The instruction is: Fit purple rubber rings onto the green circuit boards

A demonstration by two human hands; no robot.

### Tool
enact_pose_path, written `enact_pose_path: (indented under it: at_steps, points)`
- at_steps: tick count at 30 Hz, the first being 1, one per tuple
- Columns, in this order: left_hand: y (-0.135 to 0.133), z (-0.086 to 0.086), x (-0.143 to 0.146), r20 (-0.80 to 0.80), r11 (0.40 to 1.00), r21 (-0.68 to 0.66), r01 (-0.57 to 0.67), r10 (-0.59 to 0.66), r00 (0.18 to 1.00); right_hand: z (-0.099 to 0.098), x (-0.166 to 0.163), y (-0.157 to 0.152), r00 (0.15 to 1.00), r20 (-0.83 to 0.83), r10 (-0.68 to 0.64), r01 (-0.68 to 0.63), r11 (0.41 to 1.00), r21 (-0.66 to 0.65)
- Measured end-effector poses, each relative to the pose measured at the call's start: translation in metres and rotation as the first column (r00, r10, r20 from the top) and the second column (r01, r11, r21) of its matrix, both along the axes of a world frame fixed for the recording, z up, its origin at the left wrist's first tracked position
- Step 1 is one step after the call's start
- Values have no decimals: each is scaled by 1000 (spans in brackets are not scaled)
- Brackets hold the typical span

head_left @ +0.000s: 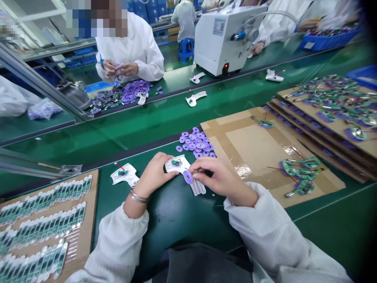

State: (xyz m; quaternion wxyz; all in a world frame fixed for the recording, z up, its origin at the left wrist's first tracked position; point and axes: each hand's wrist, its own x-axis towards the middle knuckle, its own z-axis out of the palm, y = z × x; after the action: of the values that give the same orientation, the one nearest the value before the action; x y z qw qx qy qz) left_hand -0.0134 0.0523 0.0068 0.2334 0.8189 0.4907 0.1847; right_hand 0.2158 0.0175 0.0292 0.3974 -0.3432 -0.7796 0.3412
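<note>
My left hand (154, 173) is closed on a white plastic housing (185, 162), thumb along its near edge and fingers around its wide end. A small green circuit board (176, 162) sits inside that end, and the ribbed handle part points down toward the table. My right hand (213, 175) pinches at the housing's neck, where a purple oval ring (187, 177) shows at the fingertips. Something small and dark is partly hidden between its thumb and fingers. Left of my hands lies a second white housing (125, 174) with a green board and red wire.
Loose purple rings (196, 143) are heaped beyond my hands. Cardboard (235, 137) at right bears wired circuit boards (303, 173), beside stacked, loaded sheets (338, 106). Narrow boards stand in rows on left cardboard (94, 196). White housings (196, 98) lie on the green conveyor; a co-worker (129, 51) sits opposite.
</note>
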Motion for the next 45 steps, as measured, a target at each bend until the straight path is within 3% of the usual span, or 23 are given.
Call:
enact_pose_path:
  at_steps: [4, 9, 18, 21, 25, 30, 33, 37, 41, 45]
  points:
    - [-16, 13, 15, 193, 994, -106, -29, 49, 980, -10, -9, -3, 991, 103, -90, 81, 992, 93]
    - [-35, 13, 29, 443, 951, -294, -99, 228, 867, -18, -22, -8, 961, 95, -261, 218, 921, 322]
    - [-40, 20, 33, 460, 974, -217, -58, 155, 875, -14, -28, -9, 947, 58, -315, 250, 842, 479]
    - [-43, 24, 32, 523, 970, -242, 19, 114, 845, -14, -28, -9, 941, 59, -332, 261, 828, 496]
    - [-44, 23, 26, 671, 918, -346, 196, 96, 735, -15, -26, -9, 940, 58, -337, 261, 817, 514]
    - [-41, 16, 24, 709, 893, -402, 202, 164, 686, -15, -26, -10, 928, 62, -367, 276, 790, 547]
    - [-43, 16, 28, 714, 905, -383, 184, 164, 680, -15, -28, -12, 907, 66, -415, 321, 787, 527]
    - [-41, 16, 31, 714, 935, -337, 107, 181, 676, -12, -27, -14, 919, 7, -393, 351, 828, 437]
    - [-28, 13, 25, 740, 892, -452, 15, 366, 563, -7, -18, -9, 896, -190, -402, 443, 848, 291]
    - [-18, 7, 14, 748, 836, -545, -63, 519, 413, -16, -14, -1, 885, -245, -395, 410, 912, 11]
